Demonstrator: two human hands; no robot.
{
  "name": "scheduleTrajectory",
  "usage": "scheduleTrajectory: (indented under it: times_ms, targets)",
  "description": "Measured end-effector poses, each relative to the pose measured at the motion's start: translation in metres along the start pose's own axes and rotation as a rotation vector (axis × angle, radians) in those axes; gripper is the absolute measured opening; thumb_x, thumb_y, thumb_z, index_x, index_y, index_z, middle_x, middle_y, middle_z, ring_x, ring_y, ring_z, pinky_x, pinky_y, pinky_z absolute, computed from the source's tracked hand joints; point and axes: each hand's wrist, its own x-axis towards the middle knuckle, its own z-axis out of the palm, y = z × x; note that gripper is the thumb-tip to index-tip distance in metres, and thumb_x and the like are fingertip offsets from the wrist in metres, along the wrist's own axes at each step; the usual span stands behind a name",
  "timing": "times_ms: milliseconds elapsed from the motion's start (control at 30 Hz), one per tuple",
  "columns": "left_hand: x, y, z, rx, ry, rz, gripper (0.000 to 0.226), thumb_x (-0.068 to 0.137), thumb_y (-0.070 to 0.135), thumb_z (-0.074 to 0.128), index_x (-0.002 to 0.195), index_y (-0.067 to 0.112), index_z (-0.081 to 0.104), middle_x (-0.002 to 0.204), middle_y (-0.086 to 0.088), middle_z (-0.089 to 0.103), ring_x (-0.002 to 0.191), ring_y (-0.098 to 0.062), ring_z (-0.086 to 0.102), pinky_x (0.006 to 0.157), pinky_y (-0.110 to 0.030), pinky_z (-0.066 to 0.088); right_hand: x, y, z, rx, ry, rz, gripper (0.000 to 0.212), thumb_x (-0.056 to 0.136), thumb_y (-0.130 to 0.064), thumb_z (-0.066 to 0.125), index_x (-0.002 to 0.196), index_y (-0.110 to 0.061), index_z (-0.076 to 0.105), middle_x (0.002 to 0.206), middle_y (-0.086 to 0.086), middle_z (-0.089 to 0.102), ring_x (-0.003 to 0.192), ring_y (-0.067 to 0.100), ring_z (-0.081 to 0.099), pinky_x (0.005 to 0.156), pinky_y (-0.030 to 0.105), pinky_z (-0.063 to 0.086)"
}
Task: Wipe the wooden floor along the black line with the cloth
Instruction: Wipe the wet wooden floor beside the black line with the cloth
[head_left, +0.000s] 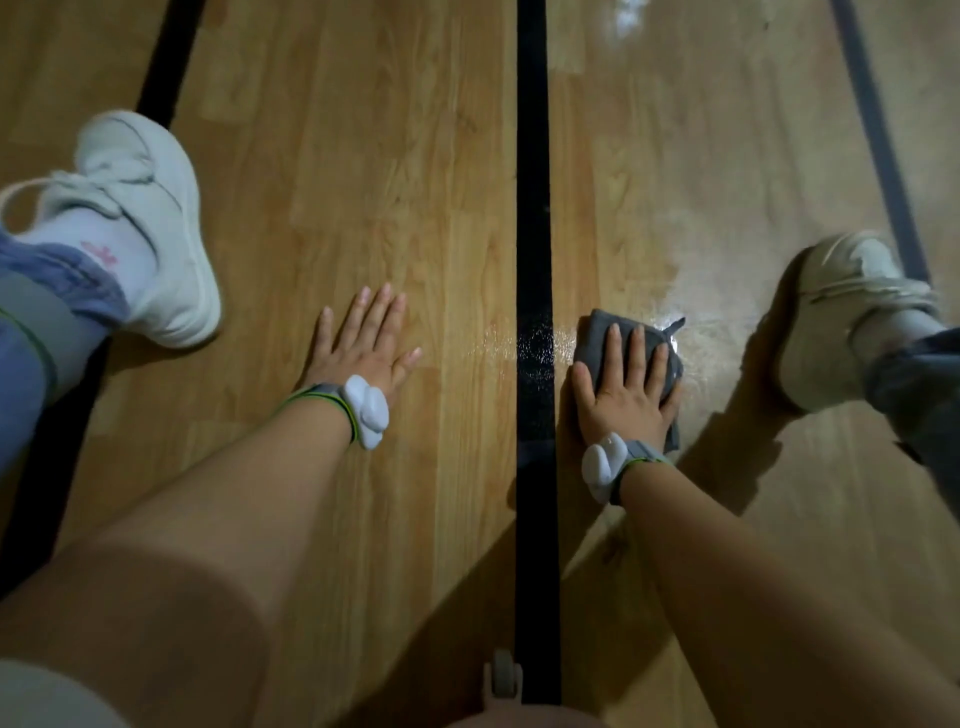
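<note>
A black line (532, 156) runs straight up the middle of the wooden floor (374, 171). Just right of it lies a folded grey cloth (597, 332), and my right hand (626, 387) presses flat on it with straight fingers. A wet sheen spreads over the boards around the cloth and across the line. Left of the line, my left hand (363, 345) rests flat on the bare boards, fingers spread. Both wrists carry white bands.
My left foot in a white shoe (150, 228) stands at the far left, my right shoe (841, 317) at the right of the cloth. Another black line (166, 67) runs at the upper left and a grey one (878, 135) at the upper right.
</note>
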Motion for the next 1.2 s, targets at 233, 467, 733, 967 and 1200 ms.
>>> scheduleTrajectory:
  times_ms: [233, 467, 733, 967, 1200]
  targets:
    - [-0.002, 0.001, 0.001, -0.016, 0.006, 0.002, 0.065, 0.1, 0.054, 0.007, 0.151, 0.025, -0.022, 0.155, 0.011, -0.031, 0.145, -0.012, -0.027, 0.117, -0.047, -0.015, -0.024, -0.023, 0.014, 0.057, 0.107, 0.089, 0.062, 0.101, -0.054, 0.013, 0.155, -0.034, -0.008, 0.164, -0.005, -0.014, 0.15, 0.021, -0.017, 0.118, 0.053, -0.012]
    - [0.0, -0.001, 0.004, -0.041, 0.047, -0.003, 0.064, 0.101, 0.053, 0.011, 0.153, 0.027, -0.017, 0.158, 0.013, -0.024, 0.146, -0.01, -0.023, 0.117, -0.047, -0.012, -0.093, -0.086, 0.056, 0.024, 0.111, -0.22, 0.066, 0.1, -0.055, 0.017, 0.155, -0.025, -0.004, 0.164, 0.004, -0.01, 0.15, 0.03, -0.015, 0.116, 0.06, -0.009]
    - [-0.002, -0.002, 0.009, -0.047, 0.121, -0.011, 0.061, 0.102, 0.05, 0.013, 0.154, 0.028, -0.01, 0.161, 0.013, -0.016, 0.147, -0.01, -0.018, 0.118, -0.046, -0.011, -0.089, -0.064, 0.059, -0.01, 0.147, -0.435, 0.064, 0.098, -0.06, 0.026, 0.156, -0.035, 0.02, 0.163, -0.006, 0.014, 0.152, 0.023, 0.005, 0.119, 0.054, 0.002]
    - [-0.022, 0.005, 0.012, -0.087, 0.17, -0.052, 0.066, 0.1, 0.054, 0.016, 0.155, 0.025, -0.006, 0.163, 0.011, -0.009, 0.149, -0.012, -0.013, 0.119, -0.046, -0.008, -0.053, 0.017, 0.033, 0.012, 0.137, -0.104, 0.062, 0.096, -0.064, 0.014, 0.153, -0.046, -0.002, 0.164, -0.015, -0.004, 0.151, 0.015, -0.01, 0.121, 0.048, -0.004]
    - [-0.065, 0.009, 0.031, -0.075, 0.208, -0.084, 0.073, 0.096, 0.061, 0.013, 0.155, 0.025, -0.011, 0.162, 0.01, -0.012, 0.148, -0.01, -0.015, 0.119, -0.047, -0.01, -0.052, 0.032, 0.026, 0.032, 0.189, 0.1, 0.067, 0.096, -0.061, 0.012, 0.156, -0.036, -0.003, 0.164, -0.012, -0.004, 0.151, 0.016, -0.007, 0.121, 0.049, -0.008]
